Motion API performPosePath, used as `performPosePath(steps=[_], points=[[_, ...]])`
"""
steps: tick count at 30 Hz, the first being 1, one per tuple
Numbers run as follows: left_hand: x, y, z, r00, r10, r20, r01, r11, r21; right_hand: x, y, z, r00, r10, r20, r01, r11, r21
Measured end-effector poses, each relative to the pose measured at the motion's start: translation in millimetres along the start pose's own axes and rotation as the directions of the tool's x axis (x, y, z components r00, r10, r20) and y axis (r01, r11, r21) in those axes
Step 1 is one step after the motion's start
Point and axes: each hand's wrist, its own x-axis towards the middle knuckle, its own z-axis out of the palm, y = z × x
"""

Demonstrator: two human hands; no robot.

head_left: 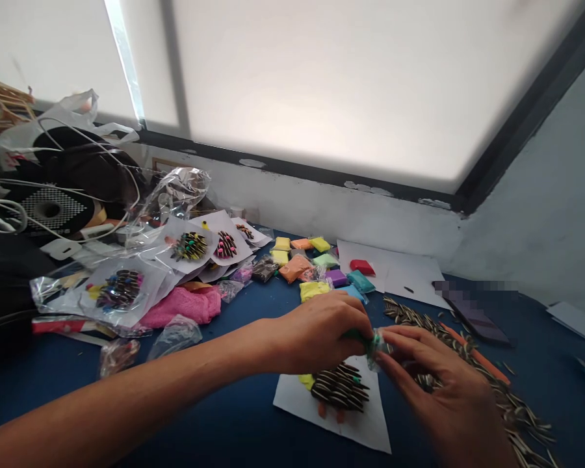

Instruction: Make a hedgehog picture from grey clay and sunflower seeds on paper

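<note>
Above a white paper card (292, 400), both hands meet at a small clear plastic wrapper (374, 351) with something green in it, probably modelling clay. My left hand (322, 331) is closed on the green piece, mostly hidden by its fingers. My right hand (439, 374) pinches the wrapper from the other side between thumb and fingers. Beneath them on the card lies a hedgehog-like figure (341, 387) of striped sunflower seeds, with a yellow clay head, orange feet and a small green dot among the seeds.
Colourful clay packets (297, 268) lie at the back centre, near a white sheet (394, 276). Loose sunflower seeds (419, 318) spread along the right, beside a dark phone (475, 318). Finished seed figures on cards (224, 224), a pink cloth (188, 305) and cables crowd the left.
</note>
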Motion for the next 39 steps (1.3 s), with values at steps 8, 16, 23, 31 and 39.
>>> performPosePath(steps=[8, 16, 23, 31, 39], points=[[-1, 4, 7, 1.000, 0.013, 0.002, -0.013, 1.000, 0.025, -2, 4, 5, 0.998, -0.032, 0.052, 0.038, 0.993, -0.108], [-1, 8, 1, 0.999, -0.017, -0.027, 0.017, 0.999, 0.030, -3, -2, 3, 1.000, 0.016, 0.010, -0.015, 0.996, -0.083], [-2, 4, 4, 0.999, -0.017, -0.034, 0.020, 0.996, 0.091, 1, 0, 2, 0.986, 0.148, 0.071, -0.154, 0.984, 0.087], [0, 13, 5, 0.999, 0.040, 0.013, -0.042, 0.971, 0.235, 0, 0, 7, 0.911, 0.358, 0.205, -0.408, 0.852, 0.329], [2, 18, 5, 0.991, 0.127, 0.052, -0.137, 0.916, 0.376, 0, 9, 11, 0.867, 0.432, 0.249, -0.498, 0.731, 0.466]])
